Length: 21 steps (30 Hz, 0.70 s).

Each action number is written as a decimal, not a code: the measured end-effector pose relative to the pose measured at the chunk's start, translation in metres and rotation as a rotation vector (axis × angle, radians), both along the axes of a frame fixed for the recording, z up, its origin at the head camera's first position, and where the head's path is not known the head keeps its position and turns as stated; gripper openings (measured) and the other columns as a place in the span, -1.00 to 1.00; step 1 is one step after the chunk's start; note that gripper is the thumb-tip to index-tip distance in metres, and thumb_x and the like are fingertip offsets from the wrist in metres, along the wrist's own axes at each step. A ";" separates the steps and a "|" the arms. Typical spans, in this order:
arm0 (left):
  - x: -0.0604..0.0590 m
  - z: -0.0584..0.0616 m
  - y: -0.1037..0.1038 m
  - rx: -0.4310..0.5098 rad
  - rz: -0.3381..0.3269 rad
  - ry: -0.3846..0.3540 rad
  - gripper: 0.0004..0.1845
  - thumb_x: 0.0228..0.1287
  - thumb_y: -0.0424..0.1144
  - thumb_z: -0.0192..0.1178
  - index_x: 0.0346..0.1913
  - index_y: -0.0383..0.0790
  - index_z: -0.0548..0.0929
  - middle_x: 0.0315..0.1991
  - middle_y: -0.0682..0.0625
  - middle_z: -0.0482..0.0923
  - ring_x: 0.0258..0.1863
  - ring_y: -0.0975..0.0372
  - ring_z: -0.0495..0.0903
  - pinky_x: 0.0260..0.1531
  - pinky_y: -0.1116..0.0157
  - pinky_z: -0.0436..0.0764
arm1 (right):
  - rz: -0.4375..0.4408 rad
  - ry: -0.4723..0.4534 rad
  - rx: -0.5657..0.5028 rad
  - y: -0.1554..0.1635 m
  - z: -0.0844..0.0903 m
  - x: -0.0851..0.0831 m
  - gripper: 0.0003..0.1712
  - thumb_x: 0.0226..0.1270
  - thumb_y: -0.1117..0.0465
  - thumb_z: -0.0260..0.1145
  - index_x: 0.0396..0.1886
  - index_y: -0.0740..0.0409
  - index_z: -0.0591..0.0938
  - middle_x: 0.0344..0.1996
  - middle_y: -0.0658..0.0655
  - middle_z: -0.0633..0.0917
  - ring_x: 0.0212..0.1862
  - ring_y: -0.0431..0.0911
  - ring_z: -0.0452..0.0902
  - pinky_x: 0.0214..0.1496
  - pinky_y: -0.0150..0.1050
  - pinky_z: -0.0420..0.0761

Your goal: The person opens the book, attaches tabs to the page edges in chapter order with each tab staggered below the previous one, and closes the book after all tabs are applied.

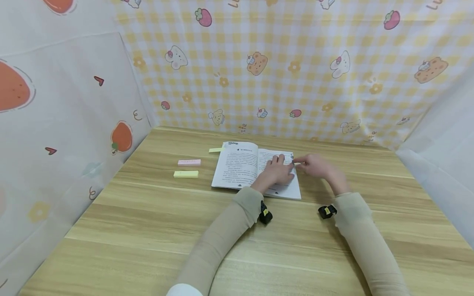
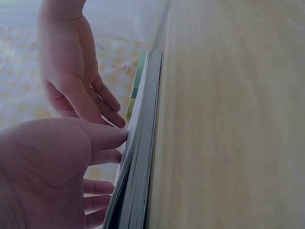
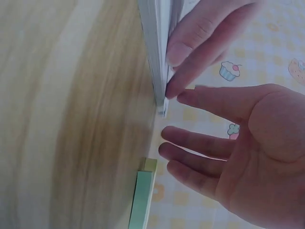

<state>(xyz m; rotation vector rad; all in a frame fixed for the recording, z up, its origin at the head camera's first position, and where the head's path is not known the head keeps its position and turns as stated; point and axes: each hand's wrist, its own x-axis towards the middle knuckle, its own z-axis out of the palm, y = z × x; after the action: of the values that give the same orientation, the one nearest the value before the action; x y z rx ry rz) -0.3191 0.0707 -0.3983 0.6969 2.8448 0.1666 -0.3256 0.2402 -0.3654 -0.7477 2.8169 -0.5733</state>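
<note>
An open book [image 1: 237, 166] lies on the table with printed pages facing up. My left hand [image 1: 277, 172] rests across the right page, its fingers straight and the fingertips near the outer edge. From the right, my right hand [image 1: 314, 165] reaches to that same edge, its index fingertip right beside the left fingers. In the right wrist view, the right thumb [image 3: 209, 99] lies close to the page edge while the other fingers stretch out loosely. A small dark mark shows by the fingertips in the head view; the hands partly hide it.
A yellow sticky tab [image 1: 216, 150] juts from the book's left edge. Left of the book lie a pink sticky pad [image 1: 189, 162] and a yellow sticky pad [image 1: 186, 174]. A green pad [image 3: 141, 200] lies near the right hand. Patterned cloth [image 1: 277, 82] hangs behind the table.
</note>
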 end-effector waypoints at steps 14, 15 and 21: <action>0.003 0.001 -0.001 0.017 0.000 0.001 -0.40 0.60 0.10 -0.20 0.61 0.12 0.14 0.44 -0.12 0.08 0.37 0.05 0.12 0.36 0.11 0.24 | 0.065 0.082 0.066 0.001 -0.009 0.002 -0.61 0.35 0.50 0.08 0.12 0.54 0.59 0.03 0.54 0.60 0.11 0.40 0.53 0.20 0.22 0.50; 0.003 0.001 -0.002 0.017 0.002 0.001 -0.40 0.60 0.10 -0.20 0.61 0.12 0.15 0.44 -0.12 0.08 0.38 0.05 0.11 0.36 0.11 0.24 | 0.066 0.079 0.070 0.001 -0.009 0.003 -0.61 0.36 0.50 0.08 0.13 0.53 0.59 0.04 0.54 0.59 0.13 0.42 0.51 0.22 0.23 0.49; 0.003 0.003 -0.001 0.025 0.007 -0.003 -0.40 0.61 0.10 -0.19 0.61 0.11 0.15 0.45 -0.13 0.07 0.37 0.06 0.11 0.36 0.11 0.22 | 0.080 0.079 0.098 0.001 -0.009 0.004 -0.60 0.35 0.51 0.08 0.14 0.51 0.59 0.09 0.57 0.55 0.17 0.46 0.47 0.27 0.25 0.44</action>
<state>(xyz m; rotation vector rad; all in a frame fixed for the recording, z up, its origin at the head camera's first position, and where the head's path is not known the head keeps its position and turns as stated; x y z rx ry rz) -0.3162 0.0694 -0.3957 0.6909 2.8476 0.2038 -0.3218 0.2412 -0.3748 -0.8782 2.8466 -0.3987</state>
